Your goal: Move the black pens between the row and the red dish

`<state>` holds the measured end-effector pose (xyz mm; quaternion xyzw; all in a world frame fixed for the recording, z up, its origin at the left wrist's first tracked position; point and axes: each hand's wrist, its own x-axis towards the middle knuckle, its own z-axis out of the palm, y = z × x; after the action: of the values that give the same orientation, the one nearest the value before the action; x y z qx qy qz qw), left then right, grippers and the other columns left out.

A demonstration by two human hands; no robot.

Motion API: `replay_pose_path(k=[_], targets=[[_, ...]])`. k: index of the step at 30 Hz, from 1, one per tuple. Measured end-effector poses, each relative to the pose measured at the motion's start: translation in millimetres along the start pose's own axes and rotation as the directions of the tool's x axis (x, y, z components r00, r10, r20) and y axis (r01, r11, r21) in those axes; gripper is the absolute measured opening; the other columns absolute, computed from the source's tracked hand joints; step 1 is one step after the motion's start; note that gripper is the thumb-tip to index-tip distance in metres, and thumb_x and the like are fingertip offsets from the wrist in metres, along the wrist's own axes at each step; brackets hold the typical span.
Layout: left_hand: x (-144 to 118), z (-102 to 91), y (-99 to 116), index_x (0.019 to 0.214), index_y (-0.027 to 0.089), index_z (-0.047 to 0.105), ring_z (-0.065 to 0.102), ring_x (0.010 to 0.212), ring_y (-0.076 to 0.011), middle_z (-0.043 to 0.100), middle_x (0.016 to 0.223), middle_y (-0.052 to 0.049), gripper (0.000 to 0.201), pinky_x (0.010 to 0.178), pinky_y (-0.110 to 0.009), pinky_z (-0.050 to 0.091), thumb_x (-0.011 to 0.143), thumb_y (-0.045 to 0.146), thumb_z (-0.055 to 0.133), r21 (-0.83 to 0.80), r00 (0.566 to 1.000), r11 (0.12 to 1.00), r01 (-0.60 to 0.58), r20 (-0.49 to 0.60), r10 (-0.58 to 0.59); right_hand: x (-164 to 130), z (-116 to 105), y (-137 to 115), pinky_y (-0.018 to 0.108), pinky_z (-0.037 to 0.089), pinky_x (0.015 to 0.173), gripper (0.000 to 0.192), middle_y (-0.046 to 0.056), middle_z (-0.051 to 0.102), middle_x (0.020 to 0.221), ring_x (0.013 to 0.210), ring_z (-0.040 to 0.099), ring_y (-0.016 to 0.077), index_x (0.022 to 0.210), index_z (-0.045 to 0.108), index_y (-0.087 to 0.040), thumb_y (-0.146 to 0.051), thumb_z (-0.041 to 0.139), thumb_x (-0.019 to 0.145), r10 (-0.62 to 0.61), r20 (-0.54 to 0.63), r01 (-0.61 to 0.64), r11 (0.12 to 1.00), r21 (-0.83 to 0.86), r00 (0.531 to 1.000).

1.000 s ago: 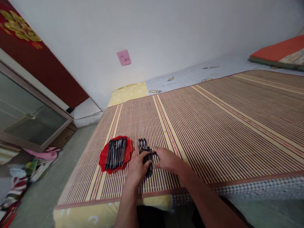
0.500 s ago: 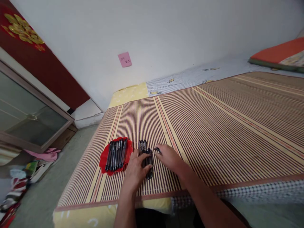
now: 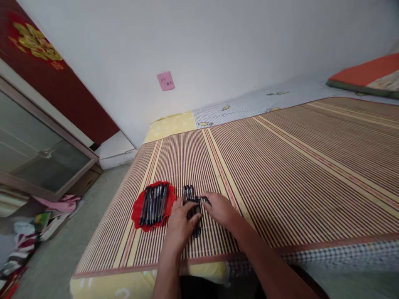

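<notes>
My left hand point(image 3: 182, 222) rests on the mat, thumb and fingers closed around black pens point(image 3: 196, 231) whose lower ends show below the thumb. Just beyond its fingers, several short dark pen ends or caps point(image 3: 188, 191) lie side by side; my hand hides whether they join the pens below. My right hand point(image 3: 219, 209) pinches a small black piece point(image 3: 205, 199) that looks like a pen cap, close to the upper ends of the held pens. Left of both hands, a red scalloped plate point(image 3: 136, 216) bears a row of several black pens point(image 3: 153, 204).
A striped bamboo mat point(image 3: 264, 178) covers the bed, its front edge close to my arms. An orange folded quilt point(image 3: 358, 77) lies at the far right. A pink note point(image 3: 166, 81) is on the wall. Clothes point(image 3: 20, 249) and other items lie on the floor at left.
My right hand has moved slightly left, bringing the small black piece up to the pens' upper ends. My left hand keeps its hold. The view has shifted a little.
</notes>
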<state>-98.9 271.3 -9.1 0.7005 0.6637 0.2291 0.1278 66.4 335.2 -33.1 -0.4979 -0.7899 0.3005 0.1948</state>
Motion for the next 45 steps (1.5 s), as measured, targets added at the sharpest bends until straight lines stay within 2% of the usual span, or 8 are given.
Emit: replay_pose_path(k=[5,10,16,20,26,31,36,45], targets=[[9,1.6,-2,0.097,0.019,0.071,0.062,0.082,-0.0218,0.063,0.088,-0.005,0.013,0.078,-0.035,0.051,0.087,0.024,0.064,-0.126,0.915,0.991,0.039,-0.394,-0.086,3,-13,4,0.027,0.037,0.069,0.028,0.011,0.07,0.091,0.082,0.063,0.0198,0.099,0.064,-0.015,-0.028,0.039,0.101,0.08,-0.06,-0.076,0.995,0.069,0.995],[12,13.0,-1,0.094,0.018,0.07,0.064,0.077,-0.0204,0.068,0.088,-0.006,0.017,0.072,-0.032,0.051,0.089,0.031,0.06,-0.235,0.824,0.972,0.026,-0.546,-0.154,5,-20,16,0.028,0.041,0.08,0.033,0.012,0.066,0.099,0.092,0.061,0.0205,0.093,0.067,-0.014,-0.023,0.037,0.1,0.064,-0.113,-0.056,0.996,0.073,0.992],[15,16.9,-8,0.093,0.018,0.07,0.067,0.084,-0.0219,0.071,0.089,-0.007,0.019,0.08,-0.033,0.051,0.09,0.032,0.057,-0.311,0.786,0.95,-0.009,-0.59,-0.186,6,-36,29,0.035,0.044,0.094,0.031,0.015,0.068,0.11,0.107,0.062,0.0252,0.101,0.072,-0.015,-0.027,0.044,0.097,0.059,-0.212,-0.021,0.985,0.174,0.976],[18,14.8,-9,0.092,0.019,0.069,0.067,0.083,-0.0214,0.072,0.088,-0.006,0.019,0.079,-0.032,0.051,0.091,0.031,0.055,-0.355,0.787,0.935,-0.023,-0.583,-0.202,21,-37,18,0.031,0.051,0.077,0.022,0.009,0.072,0.095,0.089,0.067,0.021,0.101,0.071,-0.017,-0.032,0.059,0.09,0.052,-0.119,0.004,0.906,0.424,0.991],[19,15.3,-17,0.092,0.019,0.069,0.066,0.084,-0.0209,0.072,0.089,-0.006,0.02,0.079,-0.031,0.05,0.091,0.032,0.055,-0.429,0.813,0.903,-0.013,-0.53,-0.24,70,-13,3,0.024,0.051,0.053,0.019,0.004,0.067,0.08,0.062,0.063,0.0137,0.093,0.066,-0.014,-0.026,0.073,0.08,0.172,-0.07,-0.112,0.848,0.518,0.983],[20,16.2,-22,0.089,0.018,0.069,0.066,0.08,-0.0211,0.071,0.086,-0.006,0.022,0.075,-0.031,0.049,0.092,0.034,0.054,-0.433,0.826,0.901,0.007,-0.505,-0.249,93,3,4,0.025,0.052,0.053,0.013,0.005,0.069,0.077,0.059,0.065,0.014,0.089,0.066,-0.013,-0.023,0.07,0.083,0.233,-0.068,-0.179,0.874,0.452,0.97],[20,13.9,-20,0.092,0.018,0.068,0.065,0.081,-0.0208,0.071,0.087,-0.006,0.02,0.076,-0.031,0.049,0.093,0.031,0.052,-0.374,0.806,0.927,-0.024,-0.556,-0.203,97,11,3,0.028,0.052,0.071,0.012,0.008,0.074,0.086,0.08,0.069,0.0191,0.086,0.072,-0.014,-0.025,0.071,0.083,0.202,-0.136,-0.156,0.945,0.289,0.97],[18,8.0,-19,0.09,0.018,0.068,0.066,0.081,-0.0208,0.071,0.086,-0.006,0.02,0.077,-0.031,0.049,0.093,0.03,0.052,-0.356,0.764,0.934,-0.02,-0.608,-0.216,85,3,-9,0.029,0.047,0.078,0.023,0.011,0.074,0.106,0.095,0.068,0.0217,0.105,0.075,-0.016,-0.015,0.066,0.084,0.167,-0.077,-0.162,0.985,0.064,0.983]])
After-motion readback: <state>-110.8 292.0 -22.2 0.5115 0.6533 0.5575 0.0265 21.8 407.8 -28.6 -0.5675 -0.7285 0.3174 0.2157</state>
